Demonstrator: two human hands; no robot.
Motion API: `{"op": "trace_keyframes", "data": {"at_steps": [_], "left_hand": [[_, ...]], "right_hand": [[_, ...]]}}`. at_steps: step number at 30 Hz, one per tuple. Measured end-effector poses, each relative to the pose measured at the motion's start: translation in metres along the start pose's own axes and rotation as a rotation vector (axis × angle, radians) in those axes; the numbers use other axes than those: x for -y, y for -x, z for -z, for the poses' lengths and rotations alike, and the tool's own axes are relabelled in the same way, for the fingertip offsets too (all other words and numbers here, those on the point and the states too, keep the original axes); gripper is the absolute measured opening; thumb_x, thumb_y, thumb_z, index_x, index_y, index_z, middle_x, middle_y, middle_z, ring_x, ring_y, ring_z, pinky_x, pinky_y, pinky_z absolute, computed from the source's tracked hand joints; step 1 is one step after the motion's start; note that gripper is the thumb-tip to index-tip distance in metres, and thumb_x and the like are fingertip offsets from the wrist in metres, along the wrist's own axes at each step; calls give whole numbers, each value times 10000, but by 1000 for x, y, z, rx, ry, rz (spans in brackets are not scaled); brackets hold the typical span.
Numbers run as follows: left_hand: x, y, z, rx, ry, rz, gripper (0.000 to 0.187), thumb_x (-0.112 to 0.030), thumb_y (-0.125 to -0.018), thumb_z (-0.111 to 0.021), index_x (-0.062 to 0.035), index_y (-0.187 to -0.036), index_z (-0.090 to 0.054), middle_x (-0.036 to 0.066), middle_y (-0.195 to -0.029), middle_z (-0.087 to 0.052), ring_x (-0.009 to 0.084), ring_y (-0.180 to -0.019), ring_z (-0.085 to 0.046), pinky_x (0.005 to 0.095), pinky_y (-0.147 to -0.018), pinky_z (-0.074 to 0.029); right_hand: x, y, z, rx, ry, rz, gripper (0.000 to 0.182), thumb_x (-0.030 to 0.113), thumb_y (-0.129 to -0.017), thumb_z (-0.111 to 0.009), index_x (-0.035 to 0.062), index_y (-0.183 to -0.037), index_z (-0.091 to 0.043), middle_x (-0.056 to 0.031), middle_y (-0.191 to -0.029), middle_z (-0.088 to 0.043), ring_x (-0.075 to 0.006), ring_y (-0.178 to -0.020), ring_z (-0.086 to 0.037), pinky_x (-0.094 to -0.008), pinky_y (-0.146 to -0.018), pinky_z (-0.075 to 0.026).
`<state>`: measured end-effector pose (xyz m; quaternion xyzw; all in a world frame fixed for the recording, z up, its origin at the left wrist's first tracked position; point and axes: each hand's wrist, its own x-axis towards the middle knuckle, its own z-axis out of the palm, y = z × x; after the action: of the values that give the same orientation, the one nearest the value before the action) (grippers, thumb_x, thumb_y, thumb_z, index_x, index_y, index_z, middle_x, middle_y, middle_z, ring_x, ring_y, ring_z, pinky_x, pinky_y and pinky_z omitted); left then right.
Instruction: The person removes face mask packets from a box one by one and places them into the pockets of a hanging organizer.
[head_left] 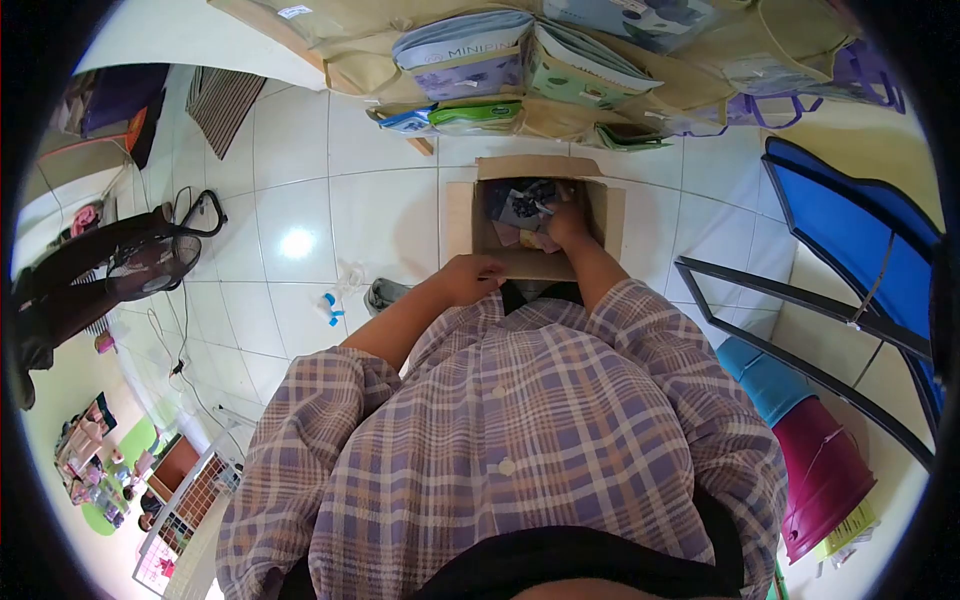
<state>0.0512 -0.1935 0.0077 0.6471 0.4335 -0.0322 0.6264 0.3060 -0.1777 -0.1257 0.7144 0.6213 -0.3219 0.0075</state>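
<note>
An open cardboard box (612, 215) stands on the floor in front of me, its flaps folded outward. My left hand (472, 279) is at the box's near left corner, fingers curled onto the cardboard edge. My right hand (568, 226) reaches down inside along the right wall, fingers closed by a dark, crumpled bundle (535, 200) with whitish parts. What the fingertips hold, if anything, is too small to make out. Pinkish and tan flat pieces (508, 235) lie at the bottom of the box.
A hanging beige pocket organizer (555, 120) with packets is beyond the box. On the right are a blue panel with a black frame (840, 220) and a magenta bucket (825, 470). A blue-capped bottle (330, 308) and grey item (385, 295) lie left; a fan (155, 265) stands farther off.
</note>
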Motion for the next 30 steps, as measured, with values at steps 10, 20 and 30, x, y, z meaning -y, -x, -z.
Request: {"op": "trace_keyframes", "data": {"at_steps": [10,20,30], "left_hand": [[0,3,-3,-9,-56,-53,351,-283,-863,-626,-57,-1131,-631,168,-1077,-655,321,-1004,-625,384,-888,-494],[-13,-75,-29,260,-660,21,302,-175,-833,-586,-17,-1089,-608,201,-1030,-649,383,-958,-622,412,-834,-514],[75,-115,-77,105,-203,215,328,-267,-877,-635,-31,-1104,-609,118,-1050,-613,268,-965,-592,398,-862,-490]], "right_hand": [[22,-6,5,178,-307,-190,428,147,-891,-482,58,-1309,-503,-201,-1417,-412,-363,-1308,-394,-460,-1050,-360],[35,8,4,149,238,120,271,155,-803,-574,67,-1043,-660,-175,-1127,-622,-349,-1044,-593,-445,-908,-470],[12,42,-6,3,-200,58,349,116,-739,-744,106,-1062,-612,-122,-1032,-652,-298,-955,-622,-396,-817,-488]]}}
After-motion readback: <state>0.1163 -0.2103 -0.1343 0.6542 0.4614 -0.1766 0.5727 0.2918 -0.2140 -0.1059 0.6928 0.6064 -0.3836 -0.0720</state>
